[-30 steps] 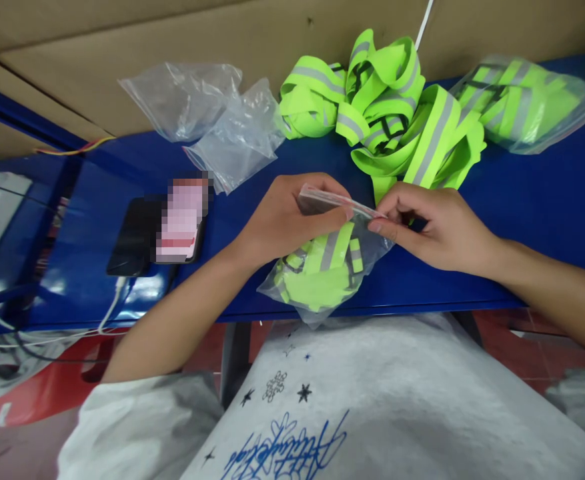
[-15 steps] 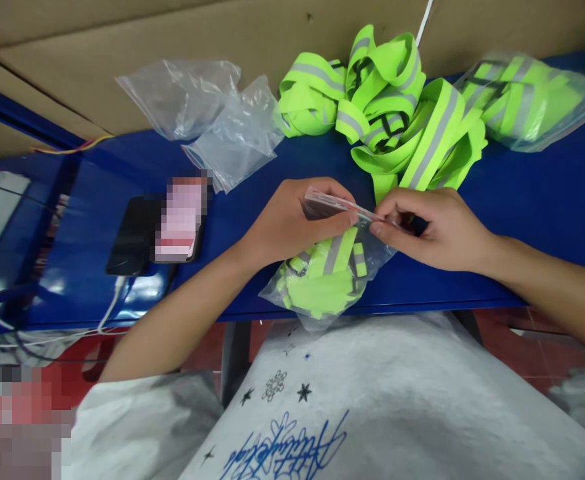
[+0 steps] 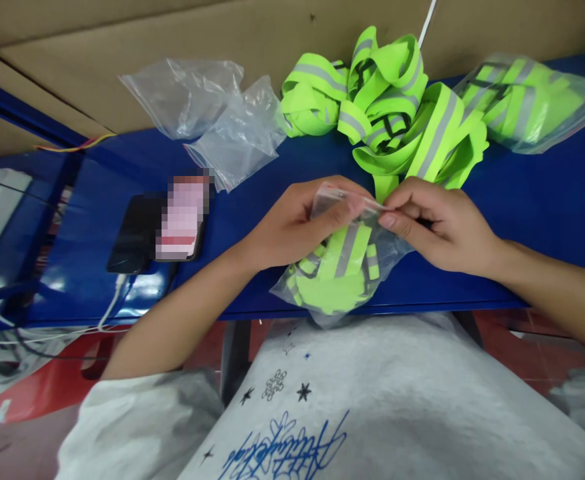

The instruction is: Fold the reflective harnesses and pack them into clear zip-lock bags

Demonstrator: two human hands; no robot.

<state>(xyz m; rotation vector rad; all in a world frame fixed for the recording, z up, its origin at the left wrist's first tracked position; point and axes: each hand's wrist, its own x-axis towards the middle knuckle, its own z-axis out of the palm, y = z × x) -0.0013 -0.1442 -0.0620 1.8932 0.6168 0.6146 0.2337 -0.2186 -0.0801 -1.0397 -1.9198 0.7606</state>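
A clear zip bag [image 3: 329, 303] with a folded neon-yellow reflective strap [image 3: 345, 257] inside hangs between my hands, close to the table's front edge. My left hand [image 3: 312, 217] is closed on the bag's top edge, thumb laid over it. My right hand [image 3: 437, 227] pinches the same edge at its right end between thumb and fingertips. Grey stripes and black buckle parts show through the plastic. Just beyond my hands lies a heap of loose neon-yellow reflective straps [image 3: 387, 100].
Two flat clear bags [image 3: 187, 97] lie at the back left. Another bagged strap [image 3: 527, 103] rests at the back right. A phone [image 3: 182, 217] and a black power bank [image 3: 135, 233] with a white cable sit left on the blue table [image 3: 537, 220]. Cardboard [image 3: 147, 53] stands behind.
The bag has risen slightly and shifted a little right with both hands. Its top edge has tilted so more of the plastic front shows. Both hands keep their hold.
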